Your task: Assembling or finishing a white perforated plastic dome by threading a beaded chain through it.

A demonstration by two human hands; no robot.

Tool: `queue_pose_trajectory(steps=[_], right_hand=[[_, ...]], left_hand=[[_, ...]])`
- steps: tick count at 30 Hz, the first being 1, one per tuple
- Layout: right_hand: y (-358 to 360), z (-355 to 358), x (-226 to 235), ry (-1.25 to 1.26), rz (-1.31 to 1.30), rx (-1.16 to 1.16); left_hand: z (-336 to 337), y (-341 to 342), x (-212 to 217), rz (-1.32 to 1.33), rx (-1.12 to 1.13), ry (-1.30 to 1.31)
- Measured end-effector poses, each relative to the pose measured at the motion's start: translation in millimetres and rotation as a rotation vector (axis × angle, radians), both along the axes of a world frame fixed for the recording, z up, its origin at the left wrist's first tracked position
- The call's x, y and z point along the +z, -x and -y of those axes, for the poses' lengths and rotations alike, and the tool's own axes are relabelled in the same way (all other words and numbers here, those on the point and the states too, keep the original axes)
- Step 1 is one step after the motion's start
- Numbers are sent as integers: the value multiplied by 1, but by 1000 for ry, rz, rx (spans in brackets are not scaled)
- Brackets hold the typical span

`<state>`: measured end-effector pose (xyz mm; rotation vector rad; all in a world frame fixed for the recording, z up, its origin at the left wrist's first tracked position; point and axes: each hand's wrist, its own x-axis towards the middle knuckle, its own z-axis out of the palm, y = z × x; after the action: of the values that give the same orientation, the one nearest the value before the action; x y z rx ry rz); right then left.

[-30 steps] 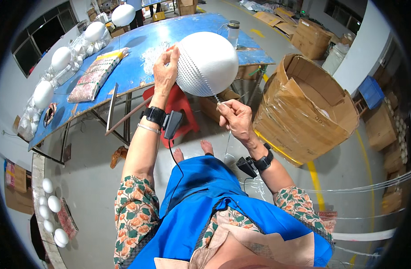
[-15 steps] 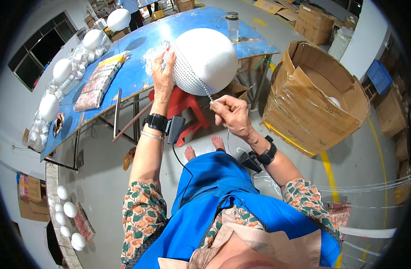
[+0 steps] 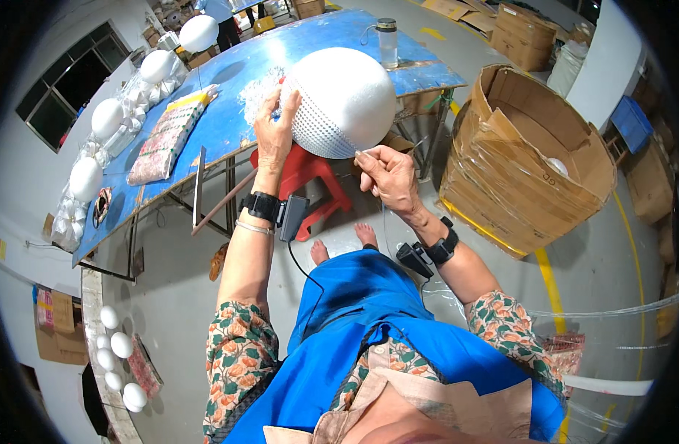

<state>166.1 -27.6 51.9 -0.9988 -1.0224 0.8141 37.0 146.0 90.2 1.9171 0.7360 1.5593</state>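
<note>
Leftmost, at eight o'clock, a cluster of small white balls (image 3: 122, 345) sits low down, and at ten o'clock more white balls (image 3: 85, 177) line the far edge of the blue tabletop (image 3: 243, 78), where a red-and-white packet (image 3: 165, 144) in clear wrap lies flat. Next comes the left hand (image 3: 274, 137), at eleven o'clock, wearing a dark wristband (image 3: 262, 206); its fingers are half open, thumb apart from the rest, and the thumb appears to touch the nine o'clock side of a large white ball (image 3: 350, 89). A tangle of pale strands (image 3: 252, 102) lies just beyond that hand. Under the ball stands a red stool (image 3: 313, 177). The ball itself is at twelve o'clock, above the stool and in front of the tabletop, with rows of silvery beads (image 3: 315, 126) covering its lower-left part. At the ball's five o'clock edge, the right hand (image 3: 393, 181) has thumb and forefinger pinched together on the end of a beaded string (image 3: 356, 151), mostly hidden. A clear bottle (image 3: 388, 48) with a dark lid stands behind the ball, toward one o'clock. Farther right, between two and three o'clock, are a large open cardboard box (image 3: 513, 181) and a blue crate (image 3: 632, 122).
</note>
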Motion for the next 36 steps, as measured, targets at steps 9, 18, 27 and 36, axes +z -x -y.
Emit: queue_pose_trajectory(steps=[9,18,27,36], right_hand=[[-18,49,-19,73,42,13],[-15,87,-7,59,38,32],[-20,64,-29,64,-9,-6],[-20,36,-30,37,-54,-29]], left_hand=[[-21,2,16,114,104,60],[-30,0,19,112,-44,104],[-16,6,14,-41,-5,133],[-25,-2,12,72,91,9]])
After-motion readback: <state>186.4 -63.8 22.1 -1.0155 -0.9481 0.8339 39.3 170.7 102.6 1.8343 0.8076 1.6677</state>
